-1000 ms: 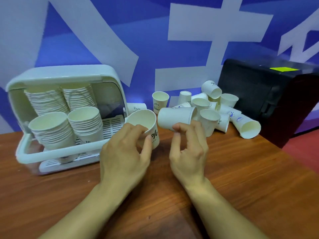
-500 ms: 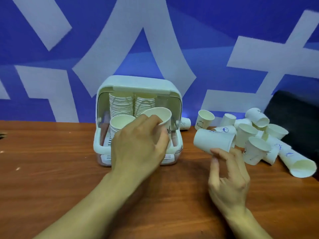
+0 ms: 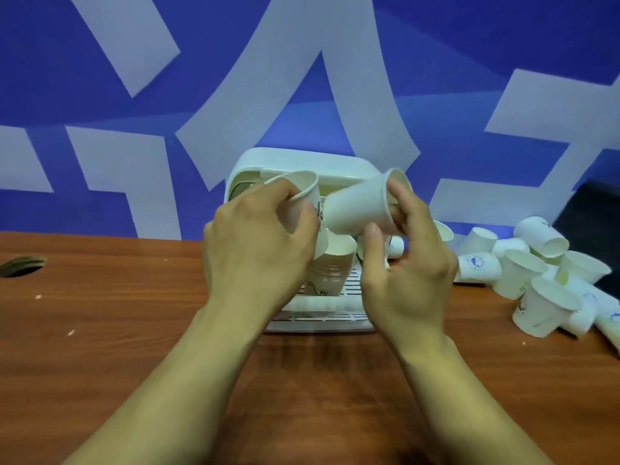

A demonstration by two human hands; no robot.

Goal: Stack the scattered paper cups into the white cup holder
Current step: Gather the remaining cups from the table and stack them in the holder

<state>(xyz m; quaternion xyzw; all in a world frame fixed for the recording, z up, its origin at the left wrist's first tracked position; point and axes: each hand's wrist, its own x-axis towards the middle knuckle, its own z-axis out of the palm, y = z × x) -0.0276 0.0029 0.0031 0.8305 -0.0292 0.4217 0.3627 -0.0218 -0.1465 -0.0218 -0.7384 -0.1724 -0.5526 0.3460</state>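
Observation:
The white cup holder (image 3: 292, 161) stands at the table's back centre, mostly hidden behind my hands. My left hand (image 3: 258, 243) grips an upright paper cup (image 3: 307, 193) in front of the holder's opening. My right hand (image 3: 406, 263) holds a second paper cup (image 3: 359, 206) tilted on its side, its base pointing left and touching the first cup. A stack of cups (image 3: 332, 266) shows inside the holder below both held cups. Several loose paper cups (image 3: 523, 270) lie in a pile on the table to the right.
The wooden table (image 3: 100, 313) has a round cable hole (image 3: 21, 265) at the far left. A black box (image 3: 593, 226) sits at the right edge behind the pile. A blue and white wall rises directly behind the holder.
My right hand has carried its cup up and left until it meets the cup in my left hand. Both hands now sit in front of the holder, which fills more of the view.

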